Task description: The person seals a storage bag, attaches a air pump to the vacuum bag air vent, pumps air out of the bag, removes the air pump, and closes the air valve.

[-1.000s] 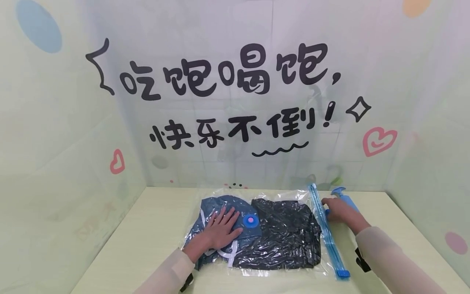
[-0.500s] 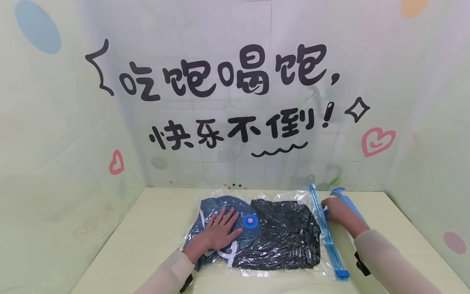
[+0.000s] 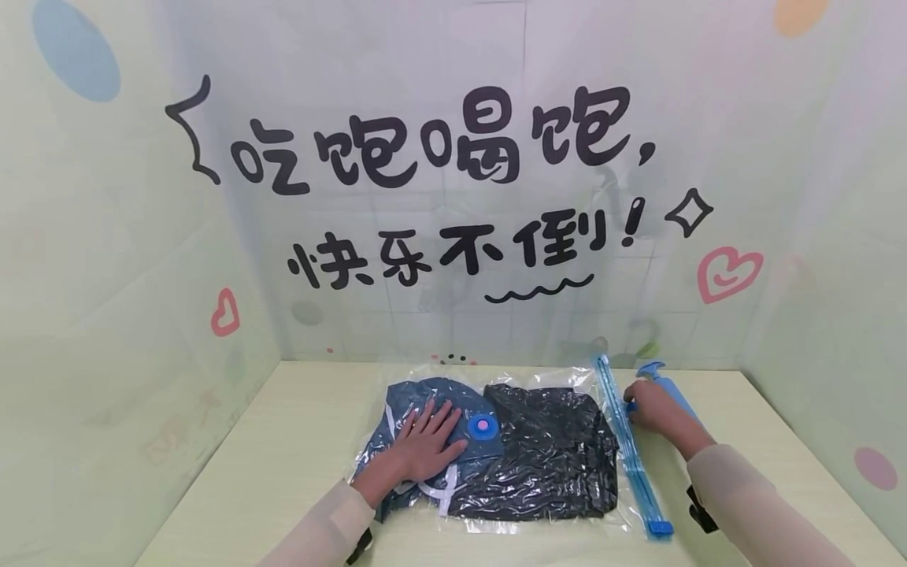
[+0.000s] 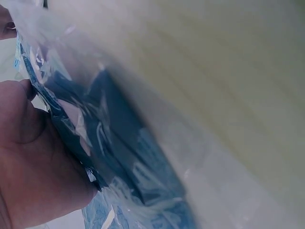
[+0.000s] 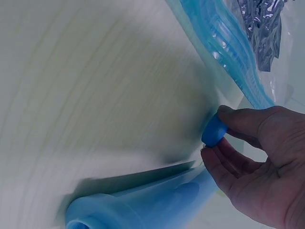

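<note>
A clear vacuum storage bag [image 3: 553, 526] lies flat with a folded dark blue garment [image 3: 432, 387] and a black garment [image 3: 546, 457] inside. My left hand [image 3: 425, 453] rests with spread fingers on its blue side, left of the round blue valve [image 3: 484, 426] with a pink centre. In the left wrist view the palm [image 4: 43, 162] leans on the wrinkled plastic. Beyond the bag's zip end, my right hand [image 3: 655, 409] pinches a small round blue cap [image 5: 215, 130] between thumb and fingertips, beside a blue hand pump [image 5: 143, 205].
The blue zip strip [image 3: 627, 441] runs down the bag's right edge, with a blue slider [image 3: 660, 528] at its near end. The pump's handle [image 3: 650, 367] points toward the printed back curtain [image 3: 439, 331]. Curtains also flank the pale wooden table [image 3: 269, 457].
My right hand has shifted only slightly beside the pump, its fingertips a little farther from the zip strip. The left hand and the bag have stayed in place.
</note>
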Available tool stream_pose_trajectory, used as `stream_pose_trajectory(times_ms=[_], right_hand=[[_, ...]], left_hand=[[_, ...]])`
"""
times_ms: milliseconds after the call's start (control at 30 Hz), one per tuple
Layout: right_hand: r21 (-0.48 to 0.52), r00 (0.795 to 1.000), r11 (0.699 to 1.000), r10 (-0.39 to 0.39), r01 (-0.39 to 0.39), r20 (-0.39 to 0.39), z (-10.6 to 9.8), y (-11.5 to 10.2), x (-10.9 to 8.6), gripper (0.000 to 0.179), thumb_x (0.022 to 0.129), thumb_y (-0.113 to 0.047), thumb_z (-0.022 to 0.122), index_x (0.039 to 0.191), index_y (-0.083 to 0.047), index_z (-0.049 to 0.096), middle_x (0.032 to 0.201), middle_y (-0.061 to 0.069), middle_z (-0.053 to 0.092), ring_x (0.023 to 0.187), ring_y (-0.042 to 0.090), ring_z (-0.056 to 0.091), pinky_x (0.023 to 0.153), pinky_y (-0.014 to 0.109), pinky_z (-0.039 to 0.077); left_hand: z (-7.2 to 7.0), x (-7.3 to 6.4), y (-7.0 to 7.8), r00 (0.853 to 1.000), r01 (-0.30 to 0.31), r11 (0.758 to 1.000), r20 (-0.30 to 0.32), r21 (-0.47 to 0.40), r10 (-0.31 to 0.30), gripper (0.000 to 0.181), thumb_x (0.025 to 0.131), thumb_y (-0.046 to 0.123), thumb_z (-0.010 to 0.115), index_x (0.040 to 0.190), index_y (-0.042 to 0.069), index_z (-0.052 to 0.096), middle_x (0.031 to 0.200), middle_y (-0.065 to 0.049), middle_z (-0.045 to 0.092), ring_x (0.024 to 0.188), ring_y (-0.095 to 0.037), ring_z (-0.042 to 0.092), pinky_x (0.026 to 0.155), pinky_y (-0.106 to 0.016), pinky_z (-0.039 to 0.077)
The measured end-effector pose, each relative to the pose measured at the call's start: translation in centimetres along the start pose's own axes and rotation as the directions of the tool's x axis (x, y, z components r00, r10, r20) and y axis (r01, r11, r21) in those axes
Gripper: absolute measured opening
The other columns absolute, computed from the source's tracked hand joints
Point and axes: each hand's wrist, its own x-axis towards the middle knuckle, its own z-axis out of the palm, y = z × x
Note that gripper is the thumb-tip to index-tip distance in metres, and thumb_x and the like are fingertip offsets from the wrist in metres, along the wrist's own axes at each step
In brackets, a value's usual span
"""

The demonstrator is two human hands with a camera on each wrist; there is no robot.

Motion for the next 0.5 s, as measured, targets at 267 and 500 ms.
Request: stream_pose_trajectory(times_ms=[267,500], right_hand=[[0.011,0.999,0.999,-0.044,0.044,-0.028,-1.2,-0.4,0.3,0.012,0.07,0.004,0.077,0.078,0.004,0.069,0.071,0.006,0.065,0.059,0.016,0.052,0.056,0.038,0.049],[0.111,0.998,0.992,0.058,-0.058,0.007,-2.8,-1.5,1.0,0.019,0.073,0.004,0.078,0.089,0.012,0.07,0.08,0.016,0.068,0.068,0.026,0.061,0.065,0.046,0.055]], left_hand=[[0.1,0.1,-0.3,1.0,-0.002,1.0,0.003,0.018,0.002,0.071,0.107,0.056,0.035,0.163,0.012,0.026,0.168,-0.01,0.017,0.153,-0.035,0.001,0.117,-0.059,0.001],[0.2,0.1,-0.3,1.0,-0.007,1.0,0.001,0.013,0.007,0.072,0.107,0.057,0.035,0.163,0.013,0.026,0.168,-0.01,0.017,0.153,-0.035,0.001,0.117,-0.059,0.002]])
